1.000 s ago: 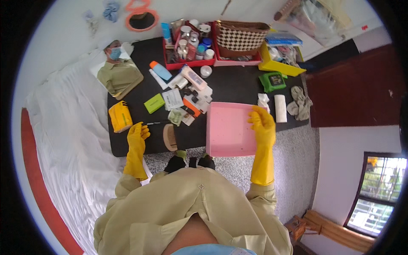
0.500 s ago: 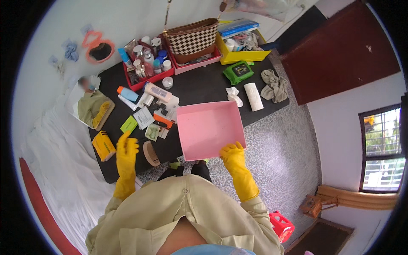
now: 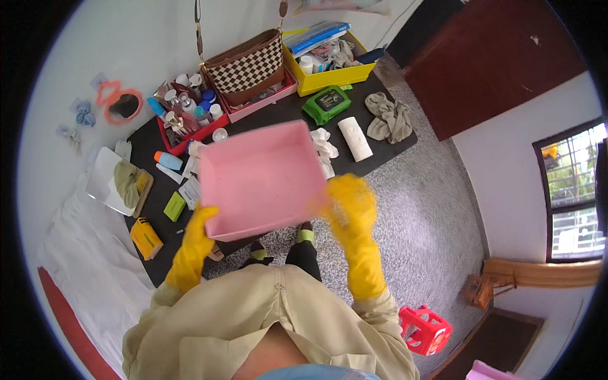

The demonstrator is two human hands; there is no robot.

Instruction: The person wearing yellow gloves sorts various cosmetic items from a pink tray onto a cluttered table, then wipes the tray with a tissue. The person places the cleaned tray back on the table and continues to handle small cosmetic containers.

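Observation:
A shallow pink box point(image 3: 263, 180), its bare inside facing up, is raised and tilted over the near part of the black table point(image 3: 386, 152). My left hand point(image 3: 197, 234), in a yellow rubber glove, grips the box at its near left corner. By the near right corner is my right hand point(image 3: 349, 206), gloved likewise; motion smears its fingers, so its hold cannot be made out. Crumpled white tissues point(image 3: 324, 145) lie just beyond the box's right side. The box hides most of the small things under it; a green packet point(image 3: 175, 206) shows to its left.
Along the wall stand a red bin of bottles point(image 3: 206, 132), a checkered handbag point(image 3: 244, 66) in a pink tray, and a yellow bin point(image 3: 332, 80). A green wipes pack point(image 3: 326, 104), white roll point(image 3: 355, 139) and grey cloth point(image 3: 387, 119) lie right. A mirror point(image 3: 111, 180) stands left.
The pink box has moved left and looks larger, now covering small items on the table. My left hand has come onto its corner. My right hand has moved up and blurred.

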